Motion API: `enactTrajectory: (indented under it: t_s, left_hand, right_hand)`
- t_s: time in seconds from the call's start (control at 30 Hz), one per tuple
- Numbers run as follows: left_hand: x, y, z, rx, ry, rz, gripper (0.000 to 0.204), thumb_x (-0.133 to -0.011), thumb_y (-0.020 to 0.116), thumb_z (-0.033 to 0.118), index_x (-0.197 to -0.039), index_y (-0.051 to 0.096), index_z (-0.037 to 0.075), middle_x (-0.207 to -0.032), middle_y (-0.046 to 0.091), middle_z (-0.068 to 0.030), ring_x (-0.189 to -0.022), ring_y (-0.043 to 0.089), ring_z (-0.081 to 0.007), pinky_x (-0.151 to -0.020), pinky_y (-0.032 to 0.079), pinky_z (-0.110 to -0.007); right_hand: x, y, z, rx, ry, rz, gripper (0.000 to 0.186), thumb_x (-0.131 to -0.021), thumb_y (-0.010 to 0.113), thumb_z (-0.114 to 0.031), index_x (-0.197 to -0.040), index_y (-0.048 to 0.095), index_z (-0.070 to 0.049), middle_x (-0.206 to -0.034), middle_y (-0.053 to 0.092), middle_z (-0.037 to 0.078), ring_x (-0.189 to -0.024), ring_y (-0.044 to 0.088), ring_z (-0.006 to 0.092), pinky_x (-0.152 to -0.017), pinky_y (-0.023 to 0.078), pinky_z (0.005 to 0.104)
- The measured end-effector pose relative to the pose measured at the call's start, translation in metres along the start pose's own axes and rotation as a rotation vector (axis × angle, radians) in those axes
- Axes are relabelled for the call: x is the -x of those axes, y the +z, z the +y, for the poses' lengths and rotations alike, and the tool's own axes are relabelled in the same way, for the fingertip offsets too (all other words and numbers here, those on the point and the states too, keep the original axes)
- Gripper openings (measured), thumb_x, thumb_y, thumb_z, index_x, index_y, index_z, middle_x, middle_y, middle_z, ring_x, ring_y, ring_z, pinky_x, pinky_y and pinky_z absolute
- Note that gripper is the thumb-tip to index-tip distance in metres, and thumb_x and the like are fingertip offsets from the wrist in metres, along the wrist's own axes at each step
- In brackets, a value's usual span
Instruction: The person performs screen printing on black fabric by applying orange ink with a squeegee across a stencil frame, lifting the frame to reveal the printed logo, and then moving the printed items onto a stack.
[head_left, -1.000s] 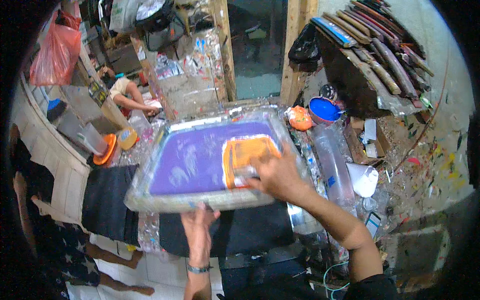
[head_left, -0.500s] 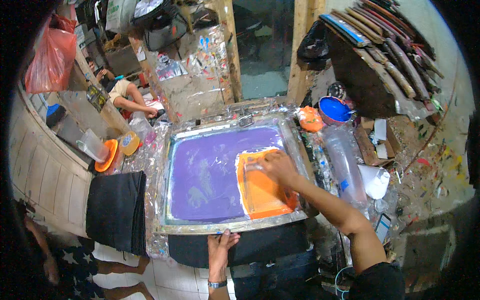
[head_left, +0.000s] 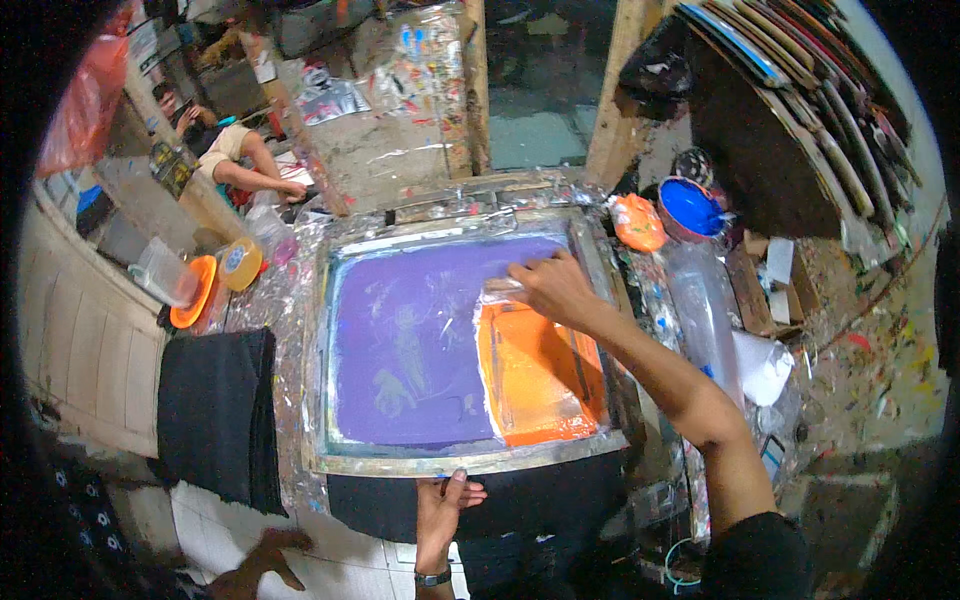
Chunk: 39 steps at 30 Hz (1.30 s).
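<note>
A framed printing screen (head_left: 470,463) lies on the bench, its mesh mostly purple with an orange inked area (head_left: 540,370) at the right. My right hand (head_left: 555,288) is closed around a small squeegee (head_left: 502,288), at the far edge of the orange area. The fingers cover much of the squeegee. Below the screen's near rim, my left hand (head_left: 440,515) holds the frame edge, thumb against the rim; some of its fingers are hidden. Black fabric (head_left: 560,495) hangs under the screen's front edge.
Folded black cloth (head_left: 215,410) hangs at the bench's left, near an orange lid (head_left: 197,292) and a yellow tub (head_left: 240,263). Right of the screen are a blue paint bowl (head_left: 690,210), an orange-smeared container (head_left: 638,222) and a clear plastic roll (head_left: 703,310). Another person (head_left: 235,160) sits far left.
My right hand has moved the squeegee away from me, to the far end of the orange area. My left hand stays at the near rim. The view has shifted slightly.
</note>
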<state>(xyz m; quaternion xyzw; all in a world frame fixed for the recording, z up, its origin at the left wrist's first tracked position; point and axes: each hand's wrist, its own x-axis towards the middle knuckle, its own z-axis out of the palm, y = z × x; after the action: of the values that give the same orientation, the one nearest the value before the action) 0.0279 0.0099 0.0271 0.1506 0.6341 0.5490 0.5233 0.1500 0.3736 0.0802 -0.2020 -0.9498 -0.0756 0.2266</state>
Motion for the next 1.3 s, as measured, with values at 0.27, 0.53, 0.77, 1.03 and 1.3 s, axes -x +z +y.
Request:
enactTrajectory:
  t_s: [0.27, 0.53, 0.77, 1.03, 1.3]
  left_hand:
    - [0.004, 0.002, 0.002, -0.016, 0.017, 0.035, 0.042, -0.098, 0.058, 0.02, -0.119, 0.035, -0.009, -0.086, 0.066, -0.0239, -0.074, 0.071, -0.0289, -0.067, 0.061, -0.036]
    - [-0.001, -0.002, -0.001, 0.032, 0.041, 0.038, 0.046, -0.097, 0.061, 0.02, -0.115, 0.031, -0.01, -0.087, 0.065, -0.0272, -0.074, 0.071, -0.0314, -0.064, 0.062, -0.037]
    - [0.007, 0.0, 0.0, -0.008, 0.026, 0.064, 0.042, -0.098, 0.058, 0.021, -0.116, 0.041, -0.013, -0.088, 0.066, -0.025, -0.073, 0.071, -0.0286, -0.066, 0.062, -0.036]
    - [0.004, -0.002, 0.001, 0.007, 0.056, 0.009, 0.043, -0.098, 0.058, 0.019, -0.116, 0.033, -0.012, -0.088, 0.065, -0.0265, -0.074, 0.071, -0.0304, -0.066, 0.061, -0.036]
    - [0.001, 0.005, -0.004, 0.042, 0.11, 0.038, 0.045, -0.098, 0.059, 0.02, -0.115, 0.031, -0.01, -0.088, 0.065, -0.0276, -0.074, 0.071, -0.0314, -0.065, 0.061, -0.036]
  right_hand:
    - [0.1, -0.023, -0.079, -0.069, -0.168, -0.168, 0.031, -0.081, 0.062, -0.024, -0.111, 0.06, -0.016, -0.096, 0.066, 0.005, -0.083, 0.068, 0.0226, -0.08, 0.052, 0.0421]
    - [0.019, -0.021, -0.007, 0.08, 0.027, -0.42, 0.042, -0.086, 0.066, -0.039, -0.119, 0.059, -0.015, -0.081, 0.067, 0.009, -0.071, 0.068, 0.0291, -0.066, 0.052, 0.0429]
    - [0.087, -0.037, -0.079, 0.102, 0.342, -0.08, 0.033, -0.084, 0.07, -0.036, -0.095, 0.056, -0.008, -0.069, 0.063, 0.009, -0.058, 0.064, 0.0311, -0.054, 0.049, 0.0435]
    - [0.091, -0.074, -0.121, -0.094, 0.329, -0.359, 0.045, -0.084, 0.068, -0.047, -0.1, 0.06, -0.006, -0.068, 0.067, 0.013, -0.06, 0.067, 0.0329, -0.054, 0.051, 0.0449]
    - [0.109, -0.073, -0.102, -0.134, 0.147, -0.422, 0.049, -0.085, 0.064, -0.056, -0.094, 0.06, -0.007, -0.07, 0.067, 0.014, -0.066, 0.068, 0.0366, -0.056, 0.051, 0.0485]
